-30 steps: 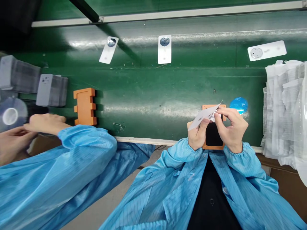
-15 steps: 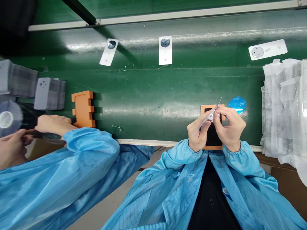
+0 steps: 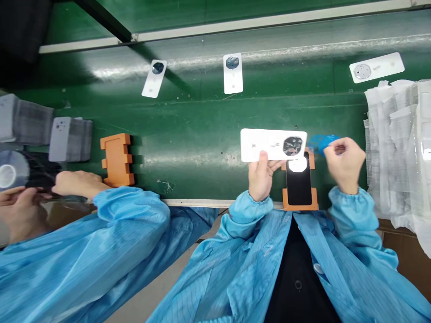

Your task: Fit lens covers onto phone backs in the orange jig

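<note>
My left hand [image 3: 261, 177] grips a white phone back panel [image 3: 259, 145] by its lower edge, thumb on top. The panel lies sideways, its round dark camera area at the right end. Below its right end is an orange fixture [image 3: 301, 207] with a black slab [image 3: 299, 190] in it. A bright white patch shows on the slab; I cannot tell whether it is a reflection. My right hand [image 3: 346, 163] is closed, fingertips pinched at a crumpled blue film [image 3: 325, 142] to the right of the panel.
Three white panels [image 3: 233, 74] lie spaced along the back of the green bench [image 3: 188, 130]. White sleeves [image 3: 390, 148] are stacked at the right. At the left are a second orange fixture [image 3: 117, 159], stacked grey panels [image 3: 69, 139], and a co-worker's hands [image 3: 76, 183] near a tape roll [image 3: 10, 172].
My hands have moved apart. The panel, edge-on before, now faces up in my left hand, further left. My right hand has moved right to the blue film, which has shifted left and blurred.
</note>
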